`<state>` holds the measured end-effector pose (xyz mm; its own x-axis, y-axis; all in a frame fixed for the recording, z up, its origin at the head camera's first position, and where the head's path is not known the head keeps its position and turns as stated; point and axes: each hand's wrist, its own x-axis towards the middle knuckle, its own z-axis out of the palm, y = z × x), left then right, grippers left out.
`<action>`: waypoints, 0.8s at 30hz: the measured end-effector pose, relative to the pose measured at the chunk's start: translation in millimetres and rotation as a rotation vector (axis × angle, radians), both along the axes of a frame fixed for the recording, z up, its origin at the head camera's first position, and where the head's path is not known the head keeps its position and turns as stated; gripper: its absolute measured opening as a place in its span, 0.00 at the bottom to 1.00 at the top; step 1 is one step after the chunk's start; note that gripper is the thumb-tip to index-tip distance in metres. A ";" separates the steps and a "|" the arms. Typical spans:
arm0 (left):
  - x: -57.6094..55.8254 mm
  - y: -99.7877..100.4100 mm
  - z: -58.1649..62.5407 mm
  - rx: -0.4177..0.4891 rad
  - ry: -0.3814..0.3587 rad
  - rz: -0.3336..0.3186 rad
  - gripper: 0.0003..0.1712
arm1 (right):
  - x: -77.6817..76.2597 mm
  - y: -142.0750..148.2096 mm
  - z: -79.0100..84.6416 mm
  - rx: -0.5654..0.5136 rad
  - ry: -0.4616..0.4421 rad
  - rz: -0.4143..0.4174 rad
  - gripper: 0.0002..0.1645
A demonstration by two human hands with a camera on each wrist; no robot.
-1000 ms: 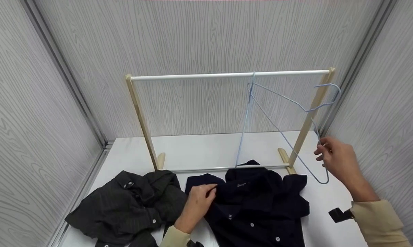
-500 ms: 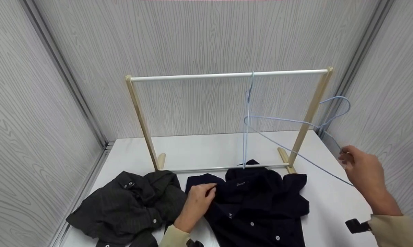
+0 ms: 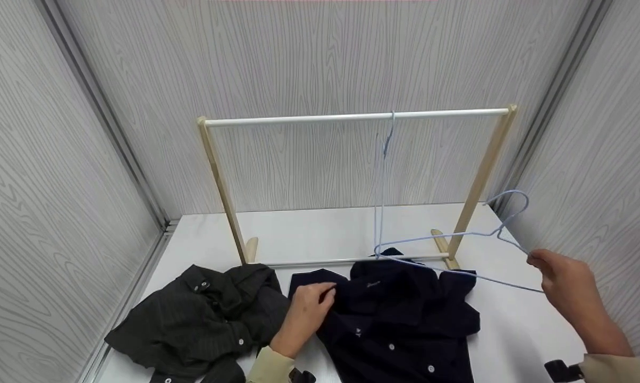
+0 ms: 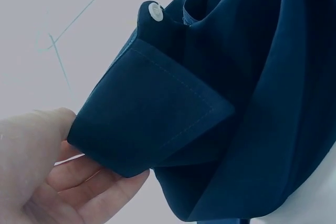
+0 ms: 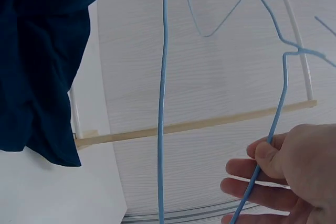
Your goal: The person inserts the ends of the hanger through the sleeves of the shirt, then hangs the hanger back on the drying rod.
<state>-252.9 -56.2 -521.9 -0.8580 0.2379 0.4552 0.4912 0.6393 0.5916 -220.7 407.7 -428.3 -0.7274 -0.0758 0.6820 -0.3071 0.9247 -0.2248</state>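
A navy shirt (image 3: pixel 405 314) with white buttons lies on the table in front of the rack. My left hand (image 3: pixel 305 314) pinches its collar at the left side; in the left wrist view thumb and fingers hold the collar's edge (image 4: pixel 142 108). On the right, my right hand (image 3: pixel 567 282) grips one arm of a light blue wire hanger (image 3: pixel 442 236), the thumb pressed on the wire in the right wrist view. The hanger lies nearly level, its hook up and its far end over the top of the navy shirt. Whether that end touches the cloth I cannot tell.
A rack with wooden posts and a white rail (image 3: pixel 299 118) stands behind the shirts. A second blue wire hanger (image 3: pixel 385 181) hangs on it, seen edge-on. To the left lies a crumpled dark grey shirt (image 3: pixel 192 319). Grey wood-grain walls (image 3: pixel 607 159) enclose the white table (image 3: pixel 299 229).
My right hand has moved right, then down, bringing the wire hanger lower, from in front of the rail to just above the navy shirt. The left hand stays on the collar.
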 end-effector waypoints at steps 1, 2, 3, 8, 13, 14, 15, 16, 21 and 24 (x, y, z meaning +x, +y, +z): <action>0.0 -0.1 0.1 0.000 -0.001 0.001 0.12 | -0.6 -0.9 -2.4 0.008 0.012 0.012 0.09; 0.0 -0.3 0.1 0.001 -0.004 0.001 0.12 | -1.1 -2.0 -4.8 0.016 0.021 0.023 0.09; 0.2 -0.4 0.4 0.001 -0.006 0.000 0.12 | -1.6 -3.2 -7.1 0.025 0.025 0.032 0.10; 0.7 -1.0 0.6 0.006 0.001 -0.004 0.12 | -4.9 -9.8 -18.3 0.075 0.061 0.067 0.11; 1.0 -0.6 1.1 0.011 0.027 0.002 0.11 | -8.4 -19.9 -28.5 0.122 0.130 0.122 0.12; 1.2 -0.4 1.5 0.012 0.032 0.003 0.11 | -8.9 -22.5 -30.2 0.132 0.133 0.130 0.12; 1.4 -0.3 1.8 0.011 0.038 0.003 0.11 | -9.5 -24.8 -31.6 0.142 0.126 0.139 0.11; 1.6 -0.1 2.4 0.011 0.041 0.002 0.11 | -9.9 -27.3 -32.8 0.151 0.116 0.145 0.11; 1.9 0.6 4.4 0.011 0.044 -0.005 0.11 | -10.1 -42.0 -37.7 0.185 0.069 0.175 0.12; 2.4 0.9 5.1 0.016 0.027 -0.014 0.12 | -9.7 -52.3 -40.1 0.191 0.052 0.193 0.13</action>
<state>-250.5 -55.2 -516.8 -0.8420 0.2422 0.4820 0.5158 0.6231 0.5880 -230.4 355.4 -468.4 -0.6516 -0.3401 0.6780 -0.4881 0.8722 -0.0315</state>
